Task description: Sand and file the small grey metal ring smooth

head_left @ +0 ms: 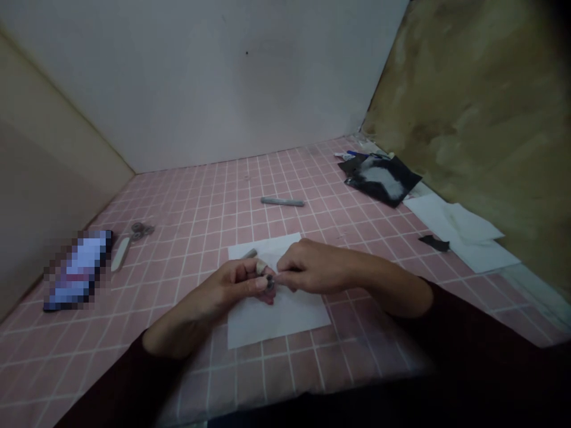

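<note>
Over a white sheet of paper point(285, 318), my left hand point(241, 279) pinches a small grey ring-like piece point(270, 282) between thumb and fingers. A pale wrap circles one of its fingers. My right hand point(303, 267) is closed, with its fingertips right beside the grey piece; whether it holds something thin is too small and dim to tell. A short grey stick point(250, 254) shows just behind my left fingers, at the upper part of the sheet.
Beyond the paper lies a grey rod point(282, 202). At left are a phone point(78, 270), a white flat strip point(120, 254) and several small grey round pieces point(141, 230). Black sheets with white powder point(383, 178), white papers point(473, 238) and a black scrap point(434, 242) lie right.
</note>
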`<state>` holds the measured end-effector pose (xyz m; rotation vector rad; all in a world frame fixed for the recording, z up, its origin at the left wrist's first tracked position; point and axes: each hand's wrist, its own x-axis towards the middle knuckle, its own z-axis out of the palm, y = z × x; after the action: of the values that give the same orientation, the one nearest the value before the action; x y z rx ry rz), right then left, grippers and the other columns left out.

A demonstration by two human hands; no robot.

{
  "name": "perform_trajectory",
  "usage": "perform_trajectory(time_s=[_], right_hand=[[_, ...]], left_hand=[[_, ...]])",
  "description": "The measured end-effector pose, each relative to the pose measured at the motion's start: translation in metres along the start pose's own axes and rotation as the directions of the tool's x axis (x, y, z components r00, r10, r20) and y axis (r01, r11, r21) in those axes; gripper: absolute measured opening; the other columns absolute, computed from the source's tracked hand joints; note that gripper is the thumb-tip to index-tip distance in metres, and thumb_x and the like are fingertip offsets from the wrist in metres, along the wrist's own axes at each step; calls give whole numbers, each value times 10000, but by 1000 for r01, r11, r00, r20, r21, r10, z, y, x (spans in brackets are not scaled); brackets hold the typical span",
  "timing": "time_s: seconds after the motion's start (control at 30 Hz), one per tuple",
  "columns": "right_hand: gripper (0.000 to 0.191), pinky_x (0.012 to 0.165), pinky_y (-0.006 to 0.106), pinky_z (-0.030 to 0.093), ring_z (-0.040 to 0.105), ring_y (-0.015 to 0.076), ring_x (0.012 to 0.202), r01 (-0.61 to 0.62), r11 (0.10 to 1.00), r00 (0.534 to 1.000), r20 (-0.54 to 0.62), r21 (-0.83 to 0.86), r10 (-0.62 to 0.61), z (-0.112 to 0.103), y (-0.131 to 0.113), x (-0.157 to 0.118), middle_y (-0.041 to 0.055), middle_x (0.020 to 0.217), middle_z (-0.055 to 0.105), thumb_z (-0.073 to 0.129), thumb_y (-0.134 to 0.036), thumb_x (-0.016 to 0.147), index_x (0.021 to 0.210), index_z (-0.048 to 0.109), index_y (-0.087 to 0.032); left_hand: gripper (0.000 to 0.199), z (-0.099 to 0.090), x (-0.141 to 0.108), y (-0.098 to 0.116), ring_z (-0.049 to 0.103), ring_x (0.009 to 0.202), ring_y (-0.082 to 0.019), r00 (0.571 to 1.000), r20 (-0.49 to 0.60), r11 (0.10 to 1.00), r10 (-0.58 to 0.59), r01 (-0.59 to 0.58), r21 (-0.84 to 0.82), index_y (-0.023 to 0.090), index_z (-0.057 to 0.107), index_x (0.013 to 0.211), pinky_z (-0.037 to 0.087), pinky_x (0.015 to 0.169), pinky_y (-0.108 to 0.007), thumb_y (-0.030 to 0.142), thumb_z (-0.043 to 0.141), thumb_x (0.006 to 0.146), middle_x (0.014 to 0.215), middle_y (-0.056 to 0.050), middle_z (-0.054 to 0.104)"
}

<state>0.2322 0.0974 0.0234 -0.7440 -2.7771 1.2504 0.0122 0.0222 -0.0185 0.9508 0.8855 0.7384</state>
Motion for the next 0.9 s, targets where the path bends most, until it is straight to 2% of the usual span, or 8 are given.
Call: perform_trajectory(time_s=[0.1, 0.27, 0.33, 0.43, 0.63, 0.77, 0.9], right_hand=[[299, 555, 243, 298, 416, 80, 511, -57, 998, 998, -5, 7, 57, -3, 2, -2, -43, 508, 439, 520, -240, 885, 630, 630, -128], [286, 562, 236, 305, 419, 70, 508, -21, 998, 1000, -4, 58, 21, -1, 1, 0, -42, 522, 470, 506, -206, 882, 644, 645, -126], [316, 566, 240, 311, 431, 75, 516, -34, 998, 999, 27, 53, 32, -1, 3, 1, -35, 521, 481, 511, -238, 892, 626, 636, -123], [321, 552, 245, 300, 402, 74, 500, -60, 996, 998, -1, 58, 60, -3, 6, 0, -49, 493, 424, 522, -253, 890, 621, 635, -120], [321, 550, 247, 301, 413, 75, 497, -89, 990, 996, -4, 113, 90, -1, 5, 2, -45, 493, 437, 511, -252, 885, 618, 629, -120], [325, 538, 254, 275, 367, 75, 487, -64, 989, 998, -18, 132, 67, -4, 8, 1, -62, 478, 366, 524, -283, 876, 613, 627, -123], [351, 541, 251, 282, 381, 72, 497, -51, 978, 998, -23, 201, 56, -1, 9, 4, -54, 496, 399, 502, -299, 896, 617, 618, -122]], left_hand=[[189, -2, -1, 0, 622, 732, -136, 1000, -15, 1000, 22, -22, 8, 143, 685, 940, 460, 717, -245, 292, 725, 832, 774, -29, 681], [197, 1, 0, 0, 636, 744, -153, 1000, -4, 999, 27, -27, 20, 135, 685, 901, 473, 720, -262, 294, 748, 803, 790, -43, 688], [195, 3, 0, 1, 636, 748, -152, 999, -34, 998, 42, -40, 44, 131, 690, 904, 477, 727, -262, 283, 752, 798, 789, -42, 687], [201, 5, -1, 3, 639, 742, -139, 992, -101, 997, 73, -69, 47, 134, 694, 945, 481, 731, -253, 269, 748, 806, 791, -33, 692], [188, 4, -2, 2, 667, 810, -153, 987, -107, 992, 122, -117, 45, 160, 683, 979, 509, 757, -269, 203, 748, 807, 887, -41, 713], [189, 3, -2, 3, 675, 830, -154, 966, -182, 983, 181, -171, 68, 163, 687, 963, 528, 775, -267, 187, 762, 792, 897, -35, 713], [208, 3, -2, 2, 671, 810, -141, 967, -155, 979, 200, -190, 78, 177, 683, 957, 523, 735, -241, 190, 781, 773, 903, -20, 711]])
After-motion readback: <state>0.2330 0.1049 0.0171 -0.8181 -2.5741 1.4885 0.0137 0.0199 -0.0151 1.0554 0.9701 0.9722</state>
